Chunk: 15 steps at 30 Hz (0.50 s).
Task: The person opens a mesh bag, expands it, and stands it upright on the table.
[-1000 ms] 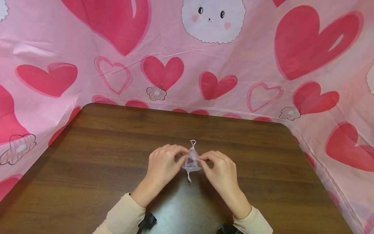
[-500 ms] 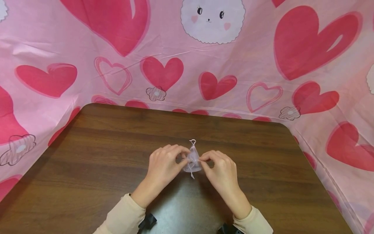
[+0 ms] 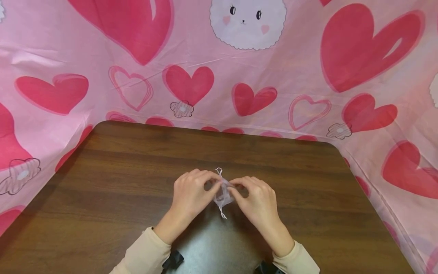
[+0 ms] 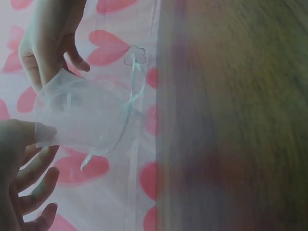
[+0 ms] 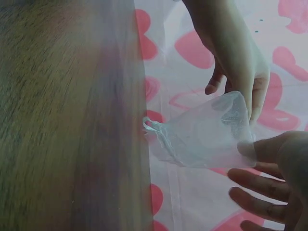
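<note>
A small sheer white drawstring pouch [image 3: 224, 196] is held above the table between both hands. My left hand [image 3: 192, 192] pinches one corner of it between thumb and fingers. The opposite corner is pinched by my right hand [image 3: 257, 196]. In the left wrist view the pouch [image 4: 91, 115] hangs with its drawstring [image 4: 127, 107] end toward the table, and cord loops stick out on both sides. The right wrist view shows the thumb tip [image 5: 246, 150] through the thin fabric, with the other fingers of that hand spread loosely below.
A dark brown wooden table [image 3: 143, 160] spreads beneath the hands. Behind it and along both sides hangs a pink curtain [image 3: 253, 68] printed with hearts. Black straps [image 3: 173, 260] sit at the wrists, by the cream sleeves [image 3: 145, 251].
The pouch has tilted and turned between the fingers; its far cord loop has shifted left and its near cord ends hang lower. Both hands stay in nearly the same place.
</note>
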Motion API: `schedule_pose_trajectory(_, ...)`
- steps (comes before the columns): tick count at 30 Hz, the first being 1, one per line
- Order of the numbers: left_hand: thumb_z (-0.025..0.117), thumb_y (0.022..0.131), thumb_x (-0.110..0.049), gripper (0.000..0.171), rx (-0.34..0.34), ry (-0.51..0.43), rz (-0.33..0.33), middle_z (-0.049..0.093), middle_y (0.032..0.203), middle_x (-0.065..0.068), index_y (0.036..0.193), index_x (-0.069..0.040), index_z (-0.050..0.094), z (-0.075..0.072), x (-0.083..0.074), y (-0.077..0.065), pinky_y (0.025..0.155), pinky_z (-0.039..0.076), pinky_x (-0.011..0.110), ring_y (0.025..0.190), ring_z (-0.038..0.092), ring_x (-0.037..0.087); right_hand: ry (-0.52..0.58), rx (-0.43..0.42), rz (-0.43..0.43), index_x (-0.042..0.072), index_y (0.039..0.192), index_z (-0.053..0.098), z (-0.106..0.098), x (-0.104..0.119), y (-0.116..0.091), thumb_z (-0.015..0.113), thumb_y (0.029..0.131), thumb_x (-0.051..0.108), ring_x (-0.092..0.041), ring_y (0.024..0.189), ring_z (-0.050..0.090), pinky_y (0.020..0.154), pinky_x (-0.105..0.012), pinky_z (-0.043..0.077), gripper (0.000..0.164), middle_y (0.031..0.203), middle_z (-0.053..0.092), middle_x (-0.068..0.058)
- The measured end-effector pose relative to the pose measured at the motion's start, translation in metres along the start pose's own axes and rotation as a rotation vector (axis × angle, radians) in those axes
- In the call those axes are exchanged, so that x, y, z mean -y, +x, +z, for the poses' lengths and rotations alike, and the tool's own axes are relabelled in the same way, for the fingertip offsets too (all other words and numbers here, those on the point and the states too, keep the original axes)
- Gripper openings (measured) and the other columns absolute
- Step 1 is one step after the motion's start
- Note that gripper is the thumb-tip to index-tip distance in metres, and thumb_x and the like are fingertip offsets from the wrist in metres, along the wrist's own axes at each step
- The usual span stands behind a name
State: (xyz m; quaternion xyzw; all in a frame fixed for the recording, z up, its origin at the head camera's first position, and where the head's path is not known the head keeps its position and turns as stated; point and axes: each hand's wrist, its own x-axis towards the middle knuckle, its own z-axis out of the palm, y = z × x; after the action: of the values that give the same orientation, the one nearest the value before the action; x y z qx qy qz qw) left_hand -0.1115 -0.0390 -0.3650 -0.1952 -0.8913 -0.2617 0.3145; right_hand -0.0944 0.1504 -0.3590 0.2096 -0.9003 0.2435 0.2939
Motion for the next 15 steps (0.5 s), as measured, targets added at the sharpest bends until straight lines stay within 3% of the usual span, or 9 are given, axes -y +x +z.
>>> schedule_pose_trajectory(8, 0.082, 0.08, -0.023, 0.008, -0.058, -0.022, -0.062, 0.067, 0.068, -0.015, 0.085, -0.026, 0.078, -0.002, 0.0007, 0.0013, 0.052, 0.042, 0.03, 0.059, 0.055, 0.007, -0.056, 0.076, 0.033, 0.017, 0.091, 0.077, -0.003, 0.007, -0.001, 0.088, 0.074, 0.023, -0.013, 0.068, 0.064, 0.058, -0.034, 0.05, 0.021, 0.076, 0.069, 0.006)
schedule_pose_trajectory(15, 0.08, 0.08, -0.02, 0.009, -0.071, -0.046, -0.065, 0.068, 0.069, -0.015, 0.086, -0.026, 0.077, -0.0016, 0.0012, 0.0023, 0.052, 0.041, 0.03, 0.059, 0.055, 0.006, -0.084, 0.033, 0.05, 0.018, 0.083, 0.078, -0.0022, 0.0053, -0.0001, 0.085, 0.076, 0.013, -0.017, 0.066, 0.065, 0.057, -0.036, 0.05, 0.011, 0.074, 0.07, 0.004)
